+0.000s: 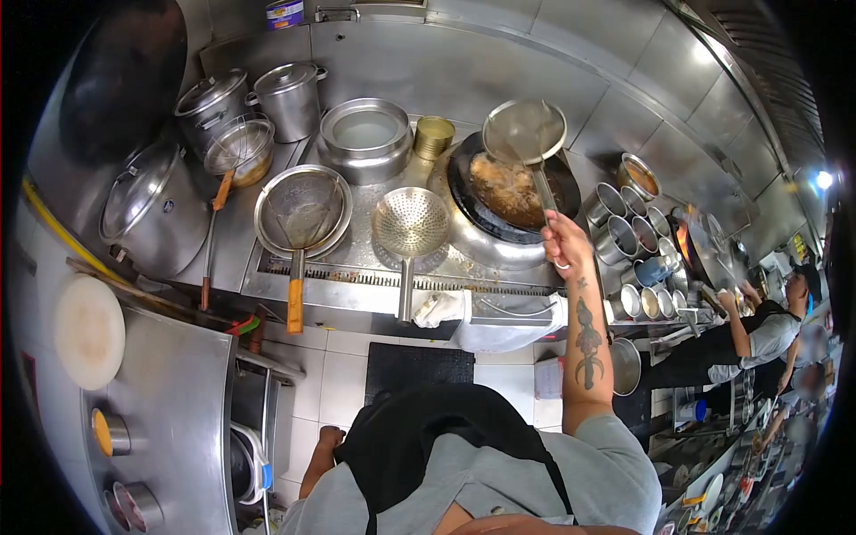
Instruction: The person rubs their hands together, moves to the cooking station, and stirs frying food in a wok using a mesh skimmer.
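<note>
My right hand (565, 243) is closed around the handle of a round wire-mesh strainer (524, 132). The strainer is held above the far part of a black wok (459, 183), partly covering it. Brown bubbling liquid with pale golden food (499, 183) fills the wok. Low at my left side hangs my left hand (332, 436), away from the stove; its fingers are mostly hidden. Left of the wok, a perforated metal ladle (412, 221) lies on the stove. Beside it, a mesh strainer with a wooden handle (296, 290) rests over a metal bowl.
A wide pot (366, 134) and a gold tin (434, 136) stand behind the ladle. Lidded pots (287, 98) line the left. Metal containers (615, 239) crowd the right, near another person (758, 334) at a flaming wok. A steel counter (178, 383) is at my left.
</note>
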Demonstrator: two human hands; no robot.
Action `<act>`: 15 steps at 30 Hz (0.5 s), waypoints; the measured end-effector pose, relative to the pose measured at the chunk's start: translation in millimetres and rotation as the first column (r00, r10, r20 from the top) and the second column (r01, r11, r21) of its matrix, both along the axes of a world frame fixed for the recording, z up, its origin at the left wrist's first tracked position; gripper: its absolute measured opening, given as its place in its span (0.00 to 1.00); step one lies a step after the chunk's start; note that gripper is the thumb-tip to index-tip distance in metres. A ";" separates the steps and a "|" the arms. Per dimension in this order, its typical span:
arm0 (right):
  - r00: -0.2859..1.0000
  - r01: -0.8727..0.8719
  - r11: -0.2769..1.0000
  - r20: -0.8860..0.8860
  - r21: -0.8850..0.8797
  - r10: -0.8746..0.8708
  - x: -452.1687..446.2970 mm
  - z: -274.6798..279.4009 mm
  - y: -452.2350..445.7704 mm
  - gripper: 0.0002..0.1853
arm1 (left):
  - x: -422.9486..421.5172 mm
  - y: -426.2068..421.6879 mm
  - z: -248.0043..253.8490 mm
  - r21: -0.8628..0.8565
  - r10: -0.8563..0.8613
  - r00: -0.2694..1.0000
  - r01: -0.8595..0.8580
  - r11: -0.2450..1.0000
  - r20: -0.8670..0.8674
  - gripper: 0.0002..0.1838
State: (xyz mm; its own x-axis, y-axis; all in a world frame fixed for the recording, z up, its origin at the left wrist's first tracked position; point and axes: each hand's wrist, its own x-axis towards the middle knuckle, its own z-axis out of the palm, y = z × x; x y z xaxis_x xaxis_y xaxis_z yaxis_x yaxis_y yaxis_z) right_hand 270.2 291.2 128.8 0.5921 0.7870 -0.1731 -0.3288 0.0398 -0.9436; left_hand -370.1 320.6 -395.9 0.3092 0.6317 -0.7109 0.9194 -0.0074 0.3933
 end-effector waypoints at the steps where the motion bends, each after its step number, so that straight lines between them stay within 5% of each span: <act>1: 0.999 0.015 1.000 0.051 0.017 -0.015 -11.6 -0.8 15.3 0.12 | -4.9 2.6 -1.1 0.023 -0.005 1.000 0.005 1.000 0.021 0.15; 6: 0.837 0.051 0.998 0.546 -0.027 -0.028 -46.0 -55.3 118.2 0.15 | -24.7 15.8 45.4 0.094 -0.037 0.963 0.012 0.996 0.266 0.13; 11: 0.182 0.215 0.976 0.981 0.024 -0.064 -67.7 -123.6 180.8 0.12 | -60.7 11.1 44.3 -0.002 0.005 0.928 -0.005 1.000 0.371 0.14; 12: 0.301 0.231 0.964 0.952 -0.129 0.055 -80.9 -123.6 186.9 0.13 | -69.1 9.5 44.5 -0.023 0.014 0.933 -0.006 1.000 0.361 0.14; 15: 0.324 0.199 0.932 0.918 -0.303 0.229 -73.9 -162.3 209.6 0.14 | -92.6 2.6 42.6 -0.141 0.145 0.971 -0.119 0.983 0.190 0.12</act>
State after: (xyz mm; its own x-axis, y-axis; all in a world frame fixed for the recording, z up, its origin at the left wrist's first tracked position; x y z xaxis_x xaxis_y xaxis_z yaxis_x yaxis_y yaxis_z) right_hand 196.4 500.8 -33.5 0.5088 0.8204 0.2608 0.7738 -0.3031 -0.5562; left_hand -462.7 323.2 -353.2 0.3724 0.5843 -0.7210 0.8118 0.1714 0.5582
